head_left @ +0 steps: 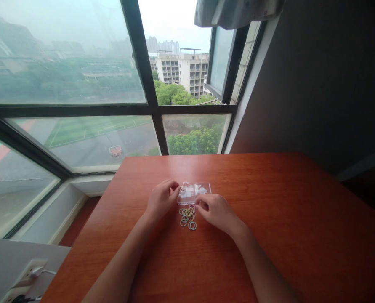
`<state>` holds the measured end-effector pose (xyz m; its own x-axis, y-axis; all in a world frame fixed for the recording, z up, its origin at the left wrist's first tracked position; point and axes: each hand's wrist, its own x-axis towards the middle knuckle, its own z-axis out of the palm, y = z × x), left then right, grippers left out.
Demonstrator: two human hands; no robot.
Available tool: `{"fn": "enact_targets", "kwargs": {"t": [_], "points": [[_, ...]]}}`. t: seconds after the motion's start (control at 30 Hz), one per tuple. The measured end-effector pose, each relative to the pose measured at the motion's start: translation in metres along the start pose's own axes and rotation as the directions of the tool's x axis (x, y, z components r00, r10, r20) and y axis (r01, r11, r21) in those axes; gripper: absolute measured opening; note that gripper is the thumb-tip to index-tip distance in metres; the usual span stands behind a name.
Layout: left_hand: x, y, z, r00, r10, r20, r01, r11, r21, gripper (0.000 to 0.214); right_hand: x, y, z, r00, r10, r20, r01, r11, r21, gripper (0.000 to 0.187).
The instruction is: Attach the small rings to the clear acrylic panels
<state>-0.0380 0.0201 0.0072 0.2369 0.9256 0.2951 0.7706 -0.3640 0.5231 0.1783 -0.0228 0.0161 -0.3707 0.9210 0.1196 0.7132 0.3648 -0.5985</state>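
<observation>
A small clear plastic box (203,190) lies on the table, with a pale ring (182,190) at its left end. My left hand (162,198) is at the box's left edge, fingers curled and thumb and forefinger closed at that edge. On the near right side, my right hand (217,210) has its thumb and forefinger pinched together by the box's front corner. Whatever sits in that pinch is too small to make out. Between the hands, just in front of the box, lies a loose pile of thin pale green and yellowish rings (187,213), some overlapping.
The reddish-brown wooden table (269,189) reaches to a dark-framed window (157,110) at the back. One window pane (222,63) stands ajar. A dark wall (307,84) rises at the right. Low on the left, a white plug (36,272) sits in a wall socket.
</observation>
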Motion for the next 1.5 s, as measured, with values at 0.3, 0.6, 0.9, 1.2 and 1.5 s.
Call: {"fn": "enact_targets", "kwargs": {"t": [0.3, 0.6, 0.9, 1.2, 1.5], "points": [[0.0, -0.001, -0.002, 1.0, 0.006, -0.012, -0.006, 1.0, 0.004, 0.017, -0.004, 0.001, 0.001, 0.982, 0.005, 0.187, -0.009, 1.0, 0.018, 0.012], [0.0, 0.001, -0.003, 1.0, 0.009, -0.003, -0.009, 1.0, 0.005, 0.015, -0.003, 0.001, 0.009, 0.989, 0.062, 0.133, -0.053, 0.996, -0.071, 0.008], [0.0, 0.001, -0.003, 1.0, 0.005, -0.001, -0.005, 1.0, 0.009, 0.015, -0.001, -0.002, 0.009, 0.979, 0.148, 0.137, -0.125, 0.978, -0.166, 0.01], [0.0, 0.004, -0.004, 0.999, 0.018, 0.027, -0.018, 1.0, -0.018, 0.014, -0.001, 0.0, 0.006, 0.968, 0.186, 0.167, -0.136, 0.953, -0.272, 0.013], [-0.002, 0.02, -0.003, 0.996, 0.073, 0.046, -0.063, 0.981, -0.185, 0.013, 0.001, 0.001, 0.003, 0.984, 0.135, -0.115, -0.144, 0.987, -0.073, 0.01]]}}
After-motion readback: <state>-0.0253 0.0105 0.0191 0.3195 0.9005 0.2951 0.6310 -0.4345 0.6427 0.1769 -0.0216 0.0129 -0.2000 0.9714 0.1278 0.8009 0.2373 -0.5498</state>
